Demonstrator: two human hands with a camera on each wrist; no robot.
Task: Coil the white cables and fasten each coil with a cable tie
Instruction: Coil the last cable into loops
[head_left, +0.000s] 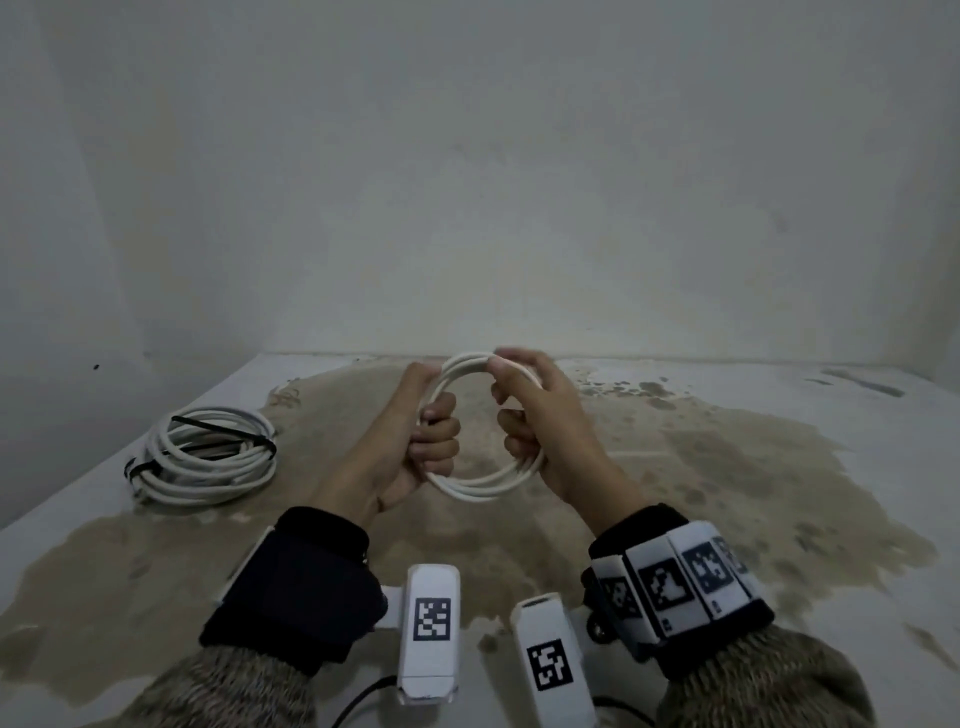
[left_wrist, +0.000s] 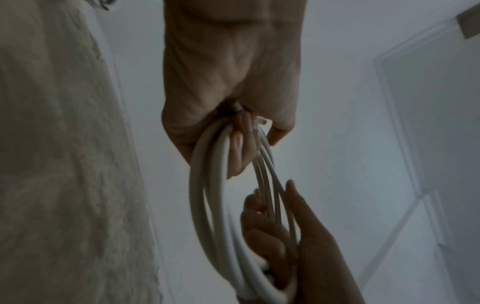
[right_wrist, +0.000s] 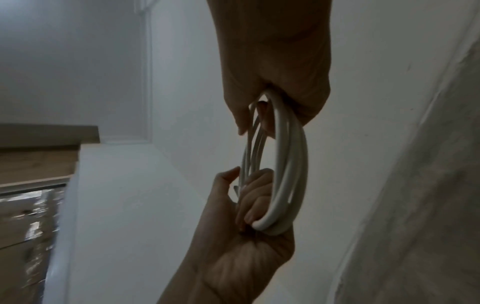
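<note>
While wrist views miss it, tied coil (head_left: 202, 457) lies left.

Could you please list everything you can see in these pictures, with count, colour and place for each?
Held cable coil: one, white, in the air between both hands, above the table.
Tied cable coil: one, white, lying on the table to the left of the hands.
Cable ties: at least two, black, wrapped around the tied coil.
Table: one, white with a large brown stain, under the hands.
Wall: one, off-white, behind the table.
Wrist cameras: two, white with black-and-white markers, on black wrist straps.
Left hand: one, grips the left side of the held coil.
Right hand: one, grips the right side of the held coil.
</note>
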